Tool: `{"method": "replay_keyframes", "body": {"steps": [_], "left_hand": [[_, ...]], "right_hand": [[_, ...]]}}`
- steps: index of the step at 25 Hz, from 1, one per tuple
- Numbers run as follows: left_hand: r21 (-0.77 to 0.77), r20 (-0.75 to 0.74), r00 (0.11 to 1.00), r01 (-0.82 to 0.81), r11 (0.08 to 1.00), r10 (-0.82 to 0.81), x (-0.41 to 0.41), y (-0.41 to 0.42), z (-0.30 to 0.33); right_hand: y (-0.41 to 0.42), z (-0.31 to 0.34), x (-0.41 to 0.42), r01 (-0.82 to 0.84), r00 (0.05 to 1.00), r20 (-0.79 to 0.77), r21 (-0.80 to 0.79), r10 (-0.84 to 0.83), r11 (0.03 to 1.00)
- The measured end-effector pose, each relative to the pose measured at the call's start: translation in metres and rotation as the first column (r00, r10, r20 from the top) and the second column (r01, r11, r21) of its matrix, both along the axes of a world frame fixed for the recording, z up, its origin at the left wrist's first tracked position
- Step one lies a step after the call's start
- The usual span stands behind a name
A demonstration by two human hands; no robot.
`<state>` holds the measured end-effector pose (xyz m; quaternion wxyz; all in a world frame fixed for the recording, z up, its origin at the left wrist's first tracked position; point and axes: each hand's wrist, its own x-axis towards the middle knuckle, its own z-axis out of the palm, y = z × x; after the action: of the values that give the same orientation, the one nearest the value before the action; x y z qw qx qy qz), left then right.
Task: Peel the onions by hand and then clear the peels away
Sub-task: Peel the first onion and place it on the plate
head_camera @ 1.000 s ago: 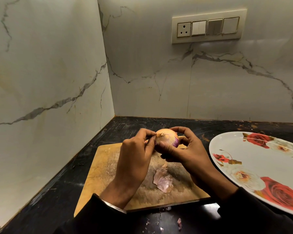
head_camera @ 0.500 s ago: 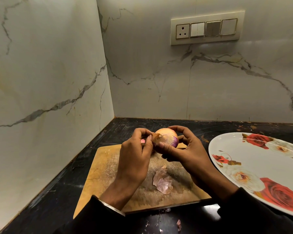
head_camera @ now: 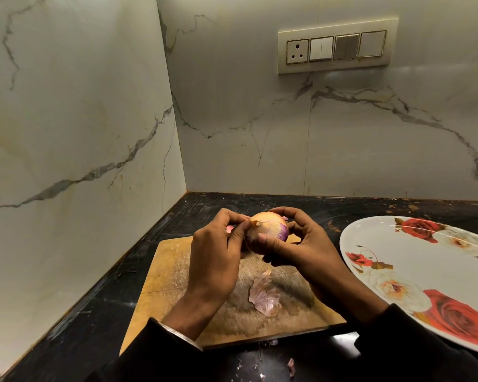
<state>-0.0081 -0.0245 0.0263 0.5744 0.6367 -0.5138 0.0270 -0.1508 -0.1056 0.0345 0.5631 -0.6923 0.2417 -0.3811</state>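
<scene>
An onion (head_camera: 268, 230) with pale papery skin and a purple patch is held above the far end of a wooden cutting board (head_camera: 166, 274). My right hand (head_camera: 301, 249) cups it from the right and below, thumb across its front. My left hand (head_camera: 218, 255) pinches the dry skin at the onion's tip with thumb and forefinger. A loose pinkish peel (head_camera: 264, 296) lies on the board below the hands. Small peel bits (head_camera: 290, 363) lie on the black counter near the board's front edge.
A large white oval plate with red rose print (head_camera: 414, 268) sits on the black counter (head_camera: 100, 304) to the right of the board. Marble walls close in the corner at left and behind. A switch panel (head_camera: 337, 48) is on the back wall.
The hands and onion have stayed in place; my left fingers have shifted slightly at the onion's tip, still pinching the skin.
</scene>
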Motion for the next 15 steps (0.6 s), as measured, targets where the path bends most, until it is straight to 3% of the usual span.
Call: {"method": "replay_keyframes", "body": {"steps": [6,11,15], "left_hand": [[0.01,0.077,0.994,-0.074,0.997,0.073,0.0036,-0.0031,-0.0048],[-0.003,0.039,0.998,0.051,0.999,-0.051,0.0014,-0.0025,-0.0015],[-0.025,0.086,0.996,-0.005,1.0,0.007,0.002,-0.0013,-0.0016]], "right_hand": [[-0.0014,0.0026,-0.0018,-0.019,1.0,0.004,0.013,0.019,1.0],[-0.003,0.0018,-0.0021,-0.046,0.999,0.025,0.061,0.044,0.997],[-0.0037,0.0008,-0.0017,-0.081,0.997,0.012,0.074,0.08,0.994]]}}
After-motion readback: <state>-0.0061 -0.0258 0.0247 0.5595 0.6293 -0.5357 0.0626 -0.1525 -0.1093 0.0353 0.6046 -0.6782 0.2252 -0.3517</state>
